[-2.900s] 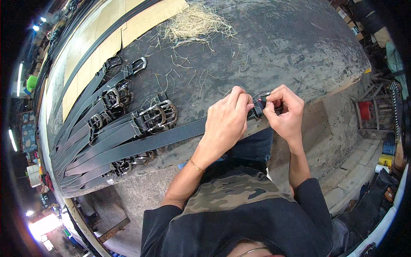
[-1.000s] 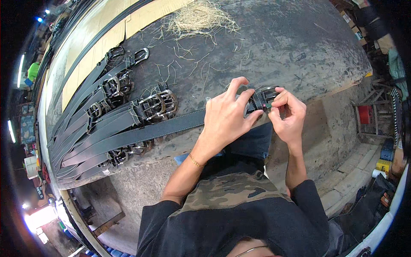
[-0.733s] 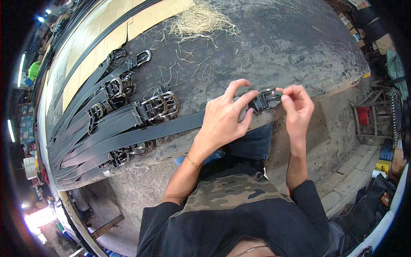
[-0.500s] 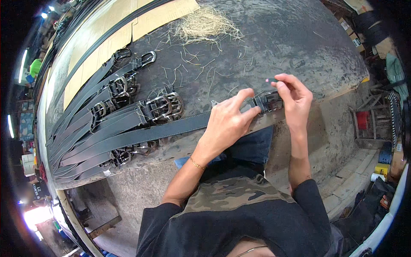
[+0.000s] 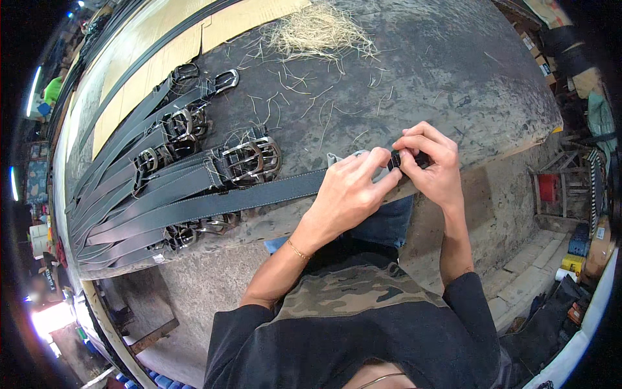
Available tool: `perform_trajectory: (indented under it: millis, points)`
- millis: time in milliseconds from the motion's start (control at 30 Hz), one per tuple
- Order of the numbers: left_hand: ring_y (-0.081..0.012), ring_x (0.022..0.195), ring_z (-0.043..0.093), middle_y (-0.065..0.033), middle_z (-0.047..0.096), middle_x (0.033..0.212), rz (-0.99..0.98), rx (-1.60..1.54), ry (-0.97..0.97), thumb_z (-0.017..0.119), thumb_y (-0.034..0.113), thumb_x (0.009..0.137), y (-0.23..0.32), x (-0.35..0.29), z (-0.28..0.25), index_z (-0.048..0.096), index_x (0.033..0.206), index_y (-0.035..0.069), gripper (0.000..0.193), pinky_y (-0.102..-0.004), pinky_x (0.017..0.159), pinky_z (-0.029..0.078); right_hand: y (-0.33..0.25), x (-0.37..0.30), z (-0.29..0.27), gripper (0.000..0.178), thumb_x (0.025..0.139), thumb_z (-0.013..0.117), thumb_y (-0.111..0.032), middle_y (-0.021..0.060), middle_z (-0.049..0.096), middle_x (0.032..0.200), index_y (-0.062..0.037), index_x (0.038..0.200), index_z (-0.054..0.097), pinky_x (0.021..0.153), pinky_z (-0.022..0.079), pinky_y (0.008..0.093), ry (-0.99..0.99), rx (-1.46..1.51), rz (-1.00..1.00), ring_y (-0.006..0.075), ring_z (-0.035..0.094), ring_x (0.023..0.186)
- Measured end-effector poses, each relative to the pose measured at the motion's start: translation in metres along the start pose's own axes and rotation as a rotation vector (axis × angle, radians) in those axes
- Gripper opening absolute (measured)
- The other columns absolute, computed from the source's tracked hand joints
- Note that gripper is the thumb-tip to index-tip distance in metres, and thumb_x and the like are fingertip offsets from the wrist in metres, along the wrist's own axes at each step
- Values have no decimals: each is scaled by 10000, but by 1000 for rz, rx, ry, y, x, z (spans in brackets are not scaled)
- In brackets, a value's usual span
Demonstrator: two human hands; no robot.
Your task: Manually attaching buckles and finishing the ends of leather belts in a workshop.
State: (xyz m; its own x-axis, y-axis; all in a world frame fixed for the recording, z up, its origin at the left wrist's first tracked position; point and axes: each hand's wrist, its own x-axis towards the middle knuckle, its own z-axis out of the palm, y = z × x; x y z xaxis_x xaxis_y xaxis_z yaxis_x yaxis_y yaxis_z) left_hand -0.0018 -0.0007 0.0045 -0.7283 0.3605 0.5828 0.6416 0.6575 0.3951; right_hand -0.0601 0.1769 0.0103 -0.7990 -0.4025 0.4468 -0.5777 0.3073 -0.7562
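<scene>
- Okay, so head cam: what's the left hand (image 5: 353, 188) up to?

- Thumb and forefinger are curled in on either side of a black belt (image 5: 259, 196), pinching it near its right end. Back of the hand faces up, and there's a thin gold bracelet (image 5: 298, 249) on that wrist.

- And the right hand (image 5: 431, 159)?

- Right up against the left one, at the belt's dark right end. Thumb and fingertips are bunched together, but honestly can't tell what's between them, the fingers cover it.

- Where's the belt sitting, exactly?

- Along the near edge of a dark, scuffed table (image 5: 453, 71). It slants from the lower left up to the hands, pale stitching along its edge. Its left end runs in among a fan of other black belts (image 5: 162, 194).

- Those have metal on them, right?

- Yep, buckles (image 5: 249, 159) in clumps, the nearest big clump just above the belt, well left of both hands. Stringy bits are tangled around some of them.

- What's that straw-looking stuff?

- A heap of pale, thin strands (image 5: 317, 32) at the far side, with loose ones scattered toward the hands. Tan cardboard (image 5: 256, 16) lies just left of it.
</scene>
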Motion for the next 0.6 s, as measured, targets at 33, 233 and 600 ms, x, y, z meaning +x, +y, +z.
perform_trajectory:
  millis: [33, 233, 600]
  points:
    - [-206, 765, 608, -79, 534, 898, -3, -6, 0, 656, 85, 716, 0, 1, -1, 639, 890, 63, 177, -334, 628, 506, 0, 0, -1, 132, 758, 634, 55, 72, 613, 811, 5, 871, 680, 587, 492, 258, -4, -1, 2, 134, 614, 658]
    - [-199, 743, 638, -60, 574, 957, -15, -11, 20, 727, 63, 672, -4, -3, 5, 693, 923, 124, 260, -331, 574, 516, 2, 1, 0, 137, 742, 645, 61, 79, 602, 811, 6, 862, 683, 586, 500, 265, -19, -10, -21, 150, 621, 662]
    - [-210, 748, 638, -69, 575, 946, -17, -38, 21, 721, 59, 679, -4, -2, 4, 686, 913, 106, 241, -339, 586, 517, -1, 3, -2, 131, 744, 648, 63, 75, 592, 810, 7, 858, 678, 564, 492, 259, -63, -31, 3, 142, 618, 661]
